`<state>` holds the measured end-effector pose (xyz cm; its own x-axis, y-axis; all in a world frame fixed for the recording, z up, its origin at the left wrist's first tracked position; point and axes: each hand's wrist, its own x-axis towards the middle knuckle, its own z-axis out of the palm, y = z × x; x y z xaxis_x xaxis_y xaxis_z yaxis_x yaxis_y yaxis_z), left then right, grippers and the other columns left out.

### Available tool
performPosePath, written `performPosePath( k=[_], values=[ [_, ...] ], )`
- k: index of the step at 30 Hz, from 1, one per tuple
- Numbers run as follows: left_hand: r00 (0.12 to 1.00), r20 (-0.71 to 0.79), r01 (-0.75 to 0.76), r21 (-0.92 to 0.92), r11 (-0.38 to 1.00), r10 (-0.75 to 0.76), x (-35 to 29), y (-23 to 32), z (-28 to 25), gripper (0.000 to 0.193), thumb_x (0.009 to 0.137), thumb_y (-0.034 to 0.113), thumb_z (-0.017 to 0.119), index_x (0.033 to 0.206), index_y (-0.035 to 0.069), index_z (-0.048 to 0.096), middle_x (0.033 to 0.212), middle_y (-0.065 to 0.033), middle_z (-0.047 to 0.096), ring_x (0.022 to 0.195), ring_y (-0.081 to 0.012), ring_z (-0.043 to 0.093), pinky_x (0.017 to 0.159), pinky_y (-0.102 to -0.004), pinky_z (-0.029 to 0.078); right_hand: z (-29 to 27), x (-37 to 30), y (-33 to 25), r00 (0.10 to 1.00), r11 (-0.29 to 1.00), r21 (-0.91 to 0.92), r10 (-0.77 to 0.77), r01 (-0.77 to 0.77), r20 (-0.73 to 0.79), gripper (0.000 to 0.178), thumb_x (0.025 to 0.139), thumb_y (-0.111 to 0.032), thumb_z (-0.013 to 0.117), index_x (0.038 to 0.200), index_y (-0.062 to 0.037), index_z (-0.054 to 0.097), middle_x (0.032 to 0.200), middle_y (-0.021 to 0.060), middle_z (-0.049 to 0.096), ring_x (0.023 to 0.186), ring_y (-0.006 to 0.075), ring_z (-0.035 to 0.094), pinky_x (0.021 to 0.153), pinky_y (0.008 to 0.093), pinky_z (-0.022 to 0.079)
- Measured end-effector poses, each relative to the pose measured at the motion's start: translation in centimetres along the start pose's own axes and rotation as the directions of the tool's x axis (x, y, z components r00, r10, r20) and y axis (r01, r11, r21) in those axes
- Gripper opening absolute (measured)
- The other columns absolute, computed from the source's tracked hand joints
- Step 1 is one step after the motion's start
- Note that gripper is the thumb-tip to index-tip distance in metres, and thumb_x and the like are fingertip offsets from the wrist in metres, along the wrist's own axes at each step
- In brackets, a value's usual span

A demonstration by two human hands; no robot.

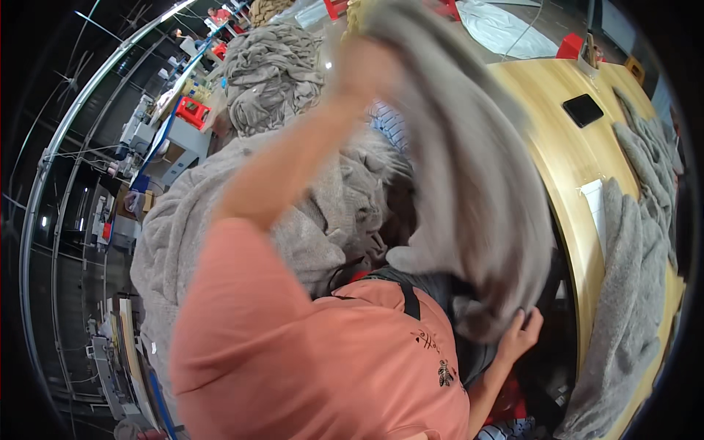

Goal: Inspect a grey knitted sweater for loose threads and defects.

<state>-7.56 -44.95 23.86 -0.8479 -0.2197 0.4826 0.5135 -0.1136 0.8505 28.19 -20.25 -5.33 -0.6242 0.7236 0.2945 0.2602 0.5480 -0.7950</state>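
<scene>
A long grey-brown knitted garment [469, 169] is stretched up and down in front of me, smeared by motion; its cut cannot be made out. High up, my left hand [367, 70] grips its upper end, the fingers blurred. Low on the right, my right hand [519, 334] is closed at its bottom edge, fingertips partly hidden by the cloth. Beside my left arm lies a big heap of the same grey knitwear [293, 220], close against my lap.
A wooden table [543, 139] curves along my right, with a black phone [583, 110], a white strip [592, 202] and grey knit pieces [620, 293] on it. Another knit pile [271, 73] stands farther off. Sewing machines [139, 125] and a red stool [192, 111] are at left.
</scene>
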Motion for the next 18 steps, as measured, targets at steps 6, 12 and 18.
performPosePath(
  k=[6,12,18],
  values=[
    [0.474,-0.568,-0.472,0.481,0.739,0.673,11.4,24.3,-12.9,0.032,0.073,0.026,0.060,0.096,0.006,0.060,0.099,-0.0109,0.060,0.090,-0.0225,0.057,0.075,-0.0372,0.045,5.6,-1.6,5.0,0.933,0.992,-0.106,-0.024,0.067,0.358,0.017,0.076,-0.013,0.061,0.085,-0.0010,0.055,0.083,0.0160,0.057,0.074,0.0330,0.056,0.066,0.0379,0.045],
    [0.190,-0.242,-0.744,0.597,0.300,0.951,-1.2,33.6,-16.1,0.036,0.087,0.027,0.043,0.115,0.008,0.054,0.124,-0.0125,0.048,0.108,-0.0276,0.051,0.088,-0.0461,0.041,7.2,-0.3,6.0,0.873,0.901,-0.418,0.108,0.116,0.475,0.017,0.077,-0.019,0.059,0.082,-0.0034,0.055,0.081,0.0160,0.059,0.076,0.0359,0.057,0.063,0.0443,0.043],
    [0.884,0.217,-0.053,0.926,-0.374,0.413,-5.6,21.0,-20.7,0.032,0.068,0.022,0.061,0.084,-0.005,0.059,0.081,-0.0204,0.061,0.075,-0.0340,0.059,0.072,-0.0396,0.046,6.4,-1.2,6.8,0.896,0.945,-0.322,0.090,0.062,0.435,0.012,0.077,-0.017,0.058,0.083,-0.0060,0.056,0.082,0.0128,0.059,0.076,0.0341,0.057,0.063,0.0433,0.043]
  ],
)
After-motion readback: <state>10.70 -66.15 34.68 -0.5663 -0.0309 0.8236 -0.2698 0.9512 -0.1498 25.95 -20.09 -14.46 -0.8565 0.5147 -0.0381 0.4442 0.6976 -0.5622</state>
